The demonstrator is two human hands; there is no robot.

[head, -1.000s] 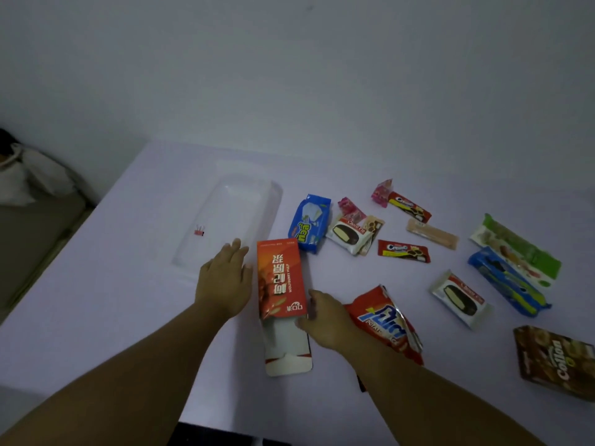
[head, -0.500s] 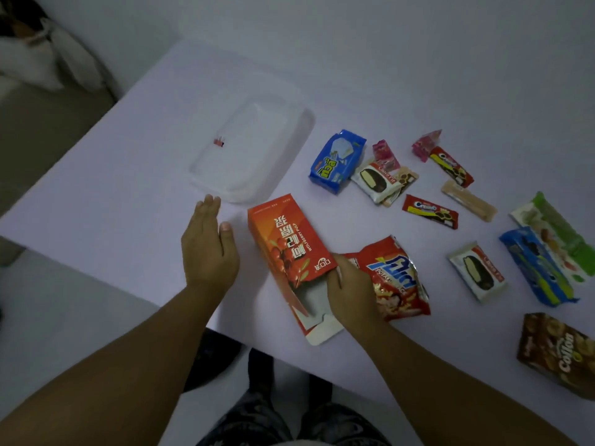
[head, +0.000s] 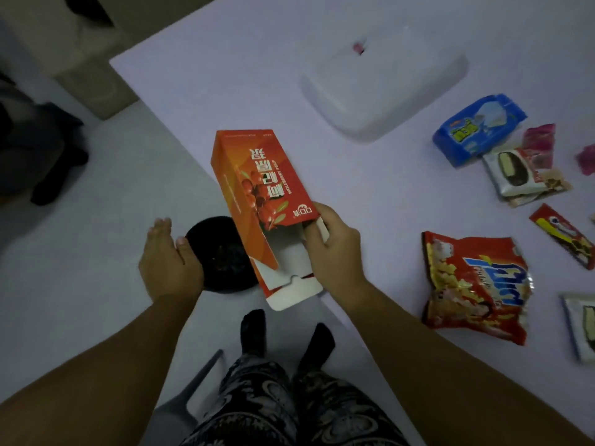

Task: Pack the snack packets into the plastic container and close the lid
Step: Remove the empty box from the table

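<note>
1. My right hand (head: 335, 249) grips the orange box (head: 264, 201) by its open end.
2. My left hand (head: 169, 262) hangs flat, empty.
3. The plastic container (head: 383, 91) sits beyond my right fingers, snack packets (head: 476, 284) to their right.

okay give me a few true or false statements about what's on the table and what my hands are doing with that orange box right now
1. The right hand holds the orange box at its open end. True.
2. The left hand has a grip on the blue packet. False: it is open and empty, beside the box; the blue packet lies on the table.
3. The plastic container has its lid off and snacks inside. False: it sits closed, no snacks seen inside.
4. The red chip bag lies on the table, right of the box. True.
</note>
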